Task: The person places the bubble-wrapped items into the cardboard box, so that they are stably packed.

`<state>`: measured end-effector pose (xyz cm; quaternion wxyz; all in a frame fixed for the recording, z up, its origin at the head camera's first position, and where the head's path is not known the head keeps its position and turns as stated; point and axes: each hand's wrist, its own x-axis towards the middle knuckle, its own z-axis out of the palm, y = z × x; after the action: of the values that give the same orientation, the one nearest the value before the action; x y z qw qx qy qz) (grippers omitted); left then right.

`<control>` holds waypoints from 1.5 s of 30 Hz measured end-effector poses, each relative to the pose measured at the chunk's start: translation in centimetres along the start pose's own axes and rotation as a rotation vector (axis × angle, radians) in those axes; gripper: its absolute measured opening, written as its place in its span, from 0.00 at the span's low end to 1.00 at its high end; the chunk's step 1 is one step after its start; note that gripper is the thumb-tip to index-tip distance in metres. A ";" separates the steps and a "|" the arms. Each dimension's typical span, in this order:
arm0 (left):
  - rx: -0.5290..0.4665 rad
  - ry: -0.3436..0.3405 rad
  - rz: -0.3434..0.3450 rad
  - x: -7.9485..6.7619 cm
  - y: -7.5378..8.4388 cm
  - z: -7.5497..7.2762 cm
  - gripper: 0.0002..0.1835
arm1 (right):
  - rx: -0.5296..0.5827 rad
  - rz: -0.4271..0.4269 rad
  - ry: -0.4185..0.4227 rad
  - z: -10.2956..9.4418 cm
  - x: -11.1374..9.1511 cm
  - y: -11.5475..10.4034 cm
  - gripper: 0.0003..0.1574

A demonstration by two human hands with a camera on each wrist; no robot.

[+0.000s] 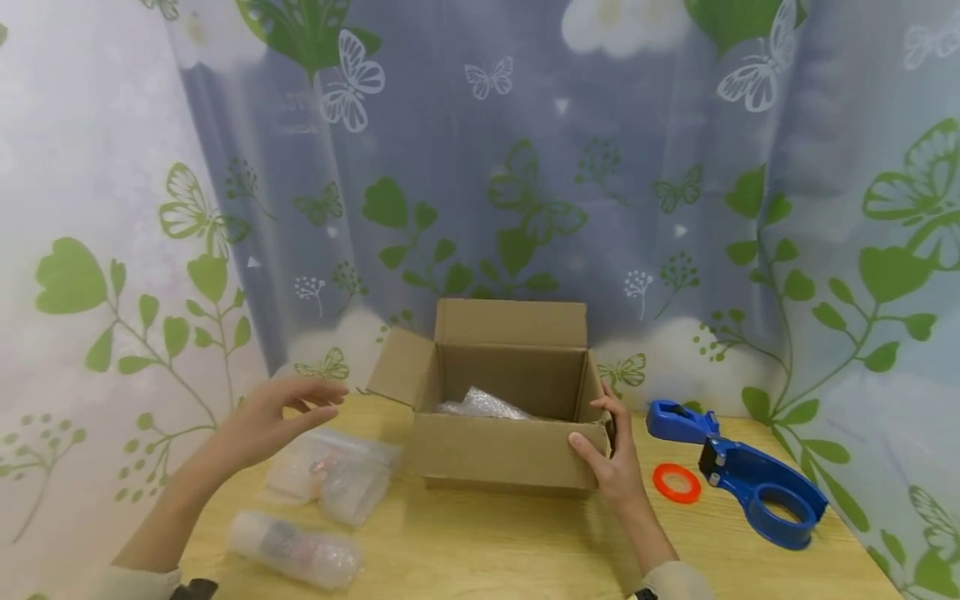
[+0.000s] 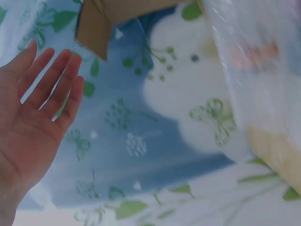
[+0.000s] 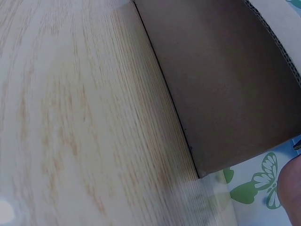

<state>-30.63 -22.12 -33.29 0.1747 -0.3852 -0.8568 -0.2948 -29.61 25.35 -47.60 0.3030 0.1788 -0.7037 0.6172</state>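
Note:
An opened cardboard box (image 1: 510,454) stands mid-table in the head view, its back and left flaps spread outward and its front flap folded down. A bubble-wrapped item (image 1: 487,404) lies inside; its lower part is hidden by the front wall. My right hand (image 1: 618,462) grips the box's right front corner, thumb on the front flap and fingers along the right side. In the right wrist view only a fingertip (image 3: 291,188) shows beside the box (image 3: 225,84). My left hand (image 1: 273,421) hovers left of the box with extended fingers, holding nothing; the left wrist view shows its palm (image 2: 33,127).
Left of the box lie clear plastic packages (image 1: 337,475), with a bubble-wrapped cylinder (image 1: 296,550) nearer me. On the right are a small blue tape dispenser (image 1: 678,422), an orange-red tape roll (image 1: 663,492) and a larger blue tape dispenser (image 1: 765,492). A patterned curtain (image 1: 480,167) hangs behind.

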 end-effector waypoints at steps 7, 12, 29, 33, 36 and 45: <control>0.050 -0.103 -0.111 -3.3 -1.6 -1.2 0.13 | -0.005 0.016 0.016 -0.2 -0.3 0.0 0.31; 0.060 -0.196 -0.179 -5.3 -2.7 -1.4 0.14 | -0.001 0.003 0.017 -0.2 -0.1 0.0 0.31; 0.062 -0.304 -0.099 -10.8 -7.7 1.6 0.22 | 0.007 -0.010 0.004 0.0 0.0 0.0 0.31; 0.085 -0.315 -0.064 -11.4 -8.3 2.2 0.26 | 0.010 0.003 0.013 -0.1 0.1 0.1 0.31; 0.103 -0.310 -0.056 -11.7 -8.5 2.7 0.29 | 0.005 0.006 0.010 -0.1 0.1 0.2 0.31; 0.009 -0.365 -0.027 -12.8 -9.6 4.3 0.34 | -0.001 -0.001 0.004 -0.1 0.1 0.2 0.31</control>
<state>-30.07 -31.58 -46.87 0.0141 -0.4202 -0.8806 -0.2187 -29.79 25.52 -47.69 0.3046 0.1777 -0.7035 0.6170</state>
